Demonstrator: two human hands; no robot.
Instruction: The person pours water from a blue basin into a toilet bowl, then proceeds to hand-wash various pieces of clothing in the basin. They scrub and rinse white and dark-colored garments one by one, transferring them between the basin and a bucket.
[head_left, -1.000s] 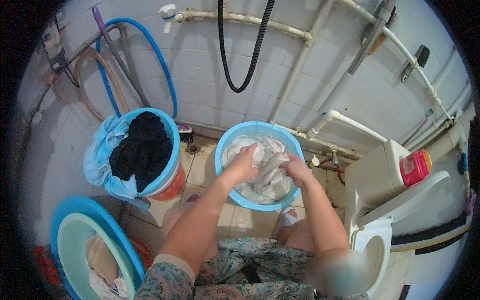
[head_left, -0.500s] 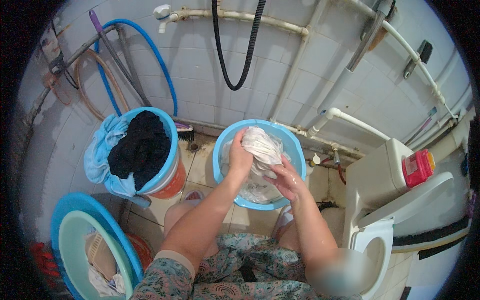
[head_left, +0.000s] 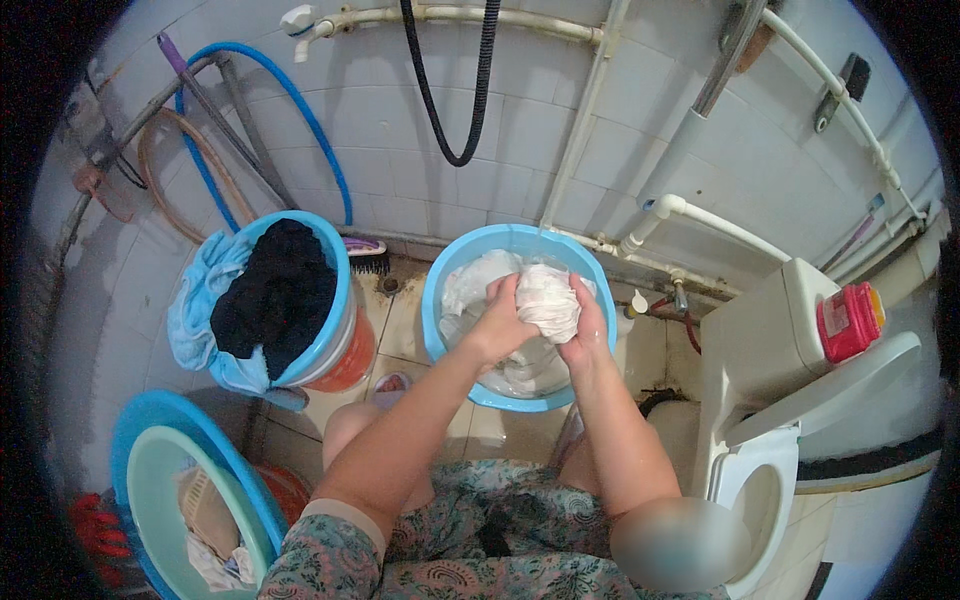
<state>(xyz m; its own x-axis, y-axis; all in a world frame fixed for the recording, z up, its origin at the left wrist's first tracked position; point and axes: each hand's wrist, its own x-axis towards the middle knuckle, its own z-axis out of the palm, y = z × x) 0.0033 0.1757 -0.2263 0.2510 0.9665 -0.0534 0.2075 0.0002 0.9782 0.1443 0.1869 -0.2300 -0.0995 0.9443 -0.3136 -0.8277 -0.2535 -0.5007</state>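
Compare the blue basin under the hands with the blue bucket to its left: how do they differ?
The blue basin holds white laundry, and the left hand and right hand grip a white cloth over it; the blue bucket holds a black garment with light blue cloth draped over its rim, untouched. The bucket sits atop an orange one. Both are round, blue and on the tiled floor.

My forearms are bare from above the elbow down to my left hand and right hand, with no rings, watch or bracelets that I can see. On my left upper arm sits a short sleeve in a grey-green paisley print with pinkish swirls, edged by a plain beige band. The same patterned fabric covers my lap, and my knees are bare.
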